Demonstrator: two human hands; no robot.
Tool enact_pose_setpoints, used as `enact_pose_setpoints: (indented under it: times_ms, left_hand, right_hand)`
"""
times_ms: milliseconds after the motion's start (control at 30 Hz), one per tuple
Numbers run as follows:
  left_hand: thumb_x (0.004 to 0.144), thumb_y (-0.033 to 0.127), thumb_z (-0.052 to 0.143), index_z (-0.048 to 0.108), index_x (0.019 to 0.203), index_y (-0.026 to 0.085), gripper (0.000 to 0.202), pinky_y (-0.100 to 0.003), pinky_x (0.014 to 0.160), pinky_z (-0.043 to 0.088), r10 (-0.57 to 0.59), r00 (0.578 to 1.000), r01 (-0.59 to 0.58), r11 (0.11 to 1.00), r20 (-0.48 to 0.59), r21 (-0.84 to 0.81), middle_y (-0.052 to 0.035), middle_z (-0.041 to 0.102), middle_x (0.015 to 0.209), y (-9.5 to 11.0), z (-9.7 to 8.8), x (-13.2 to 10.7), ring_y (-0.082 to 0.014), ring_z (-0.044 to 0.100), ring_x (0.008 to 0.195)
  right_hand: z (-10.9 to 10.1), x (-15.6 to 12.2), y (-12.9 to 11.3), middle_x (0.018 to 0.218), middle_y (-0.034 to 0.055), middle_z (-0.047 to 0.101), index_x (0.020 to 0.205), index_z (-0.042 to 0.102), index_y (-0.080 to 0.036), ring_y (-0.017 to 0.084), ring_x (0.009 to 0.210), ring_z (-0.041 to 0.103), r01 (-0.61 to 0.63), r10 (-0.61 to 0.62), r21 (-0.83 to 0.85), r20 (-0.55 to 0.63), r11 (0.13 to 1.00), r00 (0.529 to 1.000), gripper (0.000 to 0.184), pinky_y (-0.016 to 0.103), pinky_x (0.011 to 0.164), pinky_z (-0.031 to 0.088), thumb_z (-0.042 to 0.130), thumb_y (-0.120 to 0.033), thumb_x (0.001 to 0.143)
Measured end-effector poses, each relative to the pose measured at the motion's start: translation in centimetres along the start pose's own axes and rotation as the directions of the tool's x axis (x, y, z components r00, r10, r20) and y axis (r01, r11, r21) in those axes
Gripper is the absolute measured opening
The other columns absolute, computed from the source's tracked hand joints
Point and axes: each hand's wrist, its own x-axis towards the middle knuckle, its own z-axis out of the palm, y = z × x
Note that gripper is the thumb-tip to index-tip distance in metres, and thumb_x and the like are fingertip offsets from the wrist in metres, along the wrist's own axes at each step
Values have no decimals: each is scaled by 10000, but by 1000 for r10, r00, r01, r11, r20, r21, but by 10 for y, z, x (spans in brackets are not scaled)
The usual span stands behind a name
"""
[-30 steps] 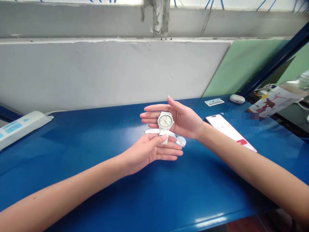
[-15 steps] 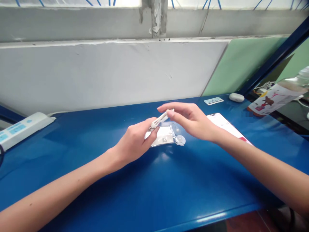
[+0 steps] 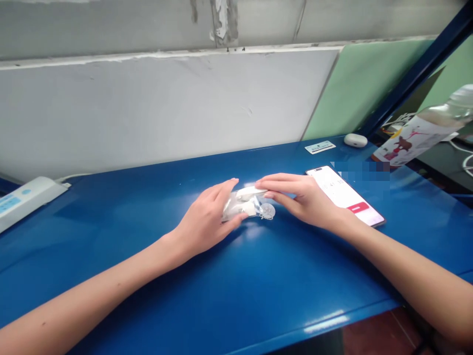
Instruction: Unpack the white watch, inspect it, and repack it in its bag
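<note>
A small white elongated object (image 3: 249,193), its exact kind unclear, is pinched between the thumb and fingers of my right hand (image 3: 297,197). Just beneath it lies a clear plastic pouch (image 3: 231,209) with a pale card-like piece inside. A round clear tag with a beaded chain (image 3: 267,211) rests at the pouch's right end. My left hand (image 3: 207,217) is open around the pouch's left side, thumb and fingers spread apart. Whether its fingertips press on the pouch cannot be made out.
Right of my hands lies a phone (image 3: 342,192) with a lit screen. Behind it are a small card (image 3: 320,147) and a white earbud case (image 3: 355,140). A drink bottle (image 3: 421,133) leans at the right, and a power strip (image 3: 27,199) sits at the left of the blue table (image 3: 221,296).
The white object has passed from my left hand to my right and come down level over the pouch. My left hand has opened. The camera view has shifted slightly.
</note>
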Motion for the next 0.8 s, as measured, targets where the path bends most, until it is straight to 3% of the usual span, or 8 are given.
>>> enact_pose_setpoints:
  times_ms: [133,233,800]
  left_hand:
    - [941,536,560,418,1438,115,667,-574,1117,368,-58,986,59,998,155,0,-204,548,1427,-7,3,-2,-371,500,1335]
    - [949,532,551,474,1392,119,611,-561,1120,366,-67,977,75,997,203,-32,-197,561,1411,-10,5,-3,-368,483,1346]
    - [1005,440,489,491,1360,135,468,-493,1042,462,-110,986,120,990,128,-79,-178,580,1359,-8,7,-6,-330,544,1258]
  right_hand:
    - [-8,-1,17,1232,105,717,1183,727,-210,248,1091,689,80,-67,-160,82,984,994,282,411,956,556,533,-258,984]
    - [-12,-1,25,1232,108,715,1187,725,-205,243,1093,689,115,-86,-229,133,967,987,291,396,950,556,519,-264,990]
    - [-33,1,25,1124,40,766,1091,763,-268,246,963,740,71,-8,-286,215,956,977,236,367,864,588,577,-303,949]
